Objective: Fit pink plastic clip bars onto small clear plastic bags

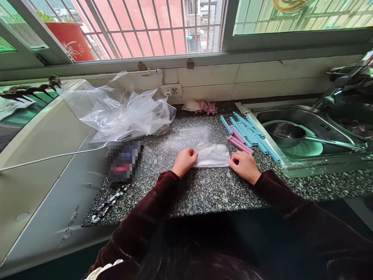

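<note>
A clear plastic bag, folded into a flat rectangle, lies on the speckled stone counter. My left hand pinches its left edge between thumb and fingers. At the opposite end, my right hand grips the bag's lower right corner, fingers curled. Just beyond my right hand are pink bag-sealing clips, with several longer turquoise clips heaped beside them.
Loose crumpled plastic bags sprawl at the back left. A phone-like dark object, blurred out, lies left, with a beaded strap below it. Small pink clips sit by the wall. On the right, a sink holds a pan.
</note>
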Demonstrator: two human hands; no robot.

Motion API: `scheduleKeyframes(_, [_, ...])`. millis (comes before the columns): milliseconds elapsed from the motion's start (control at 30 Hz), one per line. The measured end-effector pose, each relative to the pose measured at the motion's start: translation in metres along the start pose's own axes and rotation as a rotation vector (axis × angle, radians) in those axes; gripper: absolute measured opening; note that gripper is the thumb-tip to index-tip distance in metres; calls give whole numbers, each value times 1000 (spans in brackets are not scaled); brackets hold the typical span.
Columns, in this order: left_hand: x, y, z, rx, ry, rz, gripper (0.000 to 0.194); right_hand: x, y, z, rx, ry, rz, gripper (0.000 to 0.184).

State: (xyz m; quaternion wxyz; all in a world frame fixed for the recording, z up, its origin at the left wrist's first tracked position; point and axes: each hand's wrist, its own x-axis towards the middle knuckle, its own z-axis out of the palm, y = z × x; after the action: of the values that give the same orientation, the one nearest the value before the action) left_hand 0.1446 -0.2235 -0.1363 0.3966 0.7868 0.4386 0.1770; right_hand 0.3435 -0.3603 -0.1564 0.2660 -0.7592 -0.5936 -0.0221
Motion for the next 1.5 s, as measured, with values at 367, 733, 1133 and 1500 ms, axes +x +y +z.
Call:
scheduleKeyframes(367, [-17, 0, -1, 384, 392, 442, 25, -1, -7, -6, -21, 122, -112, 13])
scheduleKeyframes(733, [-22, -7, 25, 538, -69, 862, 24, 52, 1, 4, -268, 26, -188, 16])
scheduleKeyframes(1133, [-25, -10, 24, 537, -27, 805, 22, 55, 2, 6, -316, 94, -250, 13])
scheduleKeyframes(1500, [-22, -9, 24, 515, -4, 764, 19, 1, 2, -21, -282, 72, -765, 16])
